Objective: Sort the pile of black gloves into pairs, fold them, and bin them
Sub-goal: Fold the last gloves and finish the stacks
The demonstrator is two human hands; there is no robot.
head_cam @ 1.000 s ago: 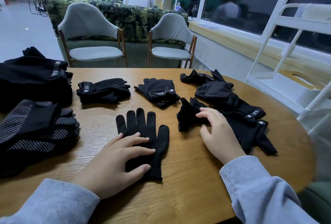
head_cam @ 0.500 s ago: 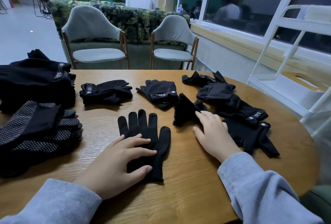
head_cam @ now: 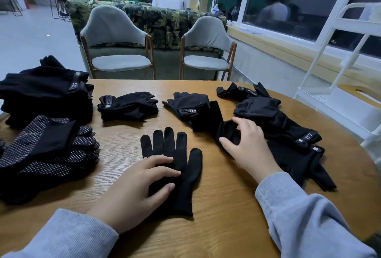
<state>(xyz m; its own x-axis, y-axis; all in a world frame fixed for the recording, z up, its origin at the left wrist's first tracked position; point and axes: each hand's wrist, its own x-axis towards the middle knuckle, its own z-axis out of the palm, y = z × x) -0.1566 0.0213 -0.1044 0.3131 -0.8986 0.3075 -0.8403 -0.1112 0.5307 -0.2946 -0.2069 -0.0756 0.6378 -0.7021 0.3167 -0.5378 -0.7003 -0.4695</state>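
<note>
Head view only. Left hand (head_cam: 142,183) is lying flat, fingers straight and spread, pressing on the lower half of a plain knit glove (head_cam: 177,167) that is lying flat on the wooden table (head_cam: 226,226), fingertips pointing away from the person, cuff toward them. Right hand (head_cam: 247,150) is sitting to the right of it, fingers and thumb curling round a second plain glove (head_cam: 218,125), bunched and half lifted, at the near-left edge of the unsorted pile (head_cam: 288,130).

Key relation: held glove is lying right of and slightly beyond the flat one, long axis running up-left to down-right, so not lined up with the flat glove's near-to-far axis. Right hand is the nearer one; judging it needs carrying leftward and turning to lay on top as a match. Pairing step is looking under way, folding not yet done for this pair.

Folded pairs (head_cam: 127,105) are sitting mid-table, dotted gloves (head_cam: 47,150) and a taller stack (head_cam: 45,92) at left.

Hard to make out: whether the held glove is a true mate, since it is crumpled and black on black. Pile edges are merging. No bin clearly visible; white rack (head_cam: 340,101) at right is cut off.
</note>
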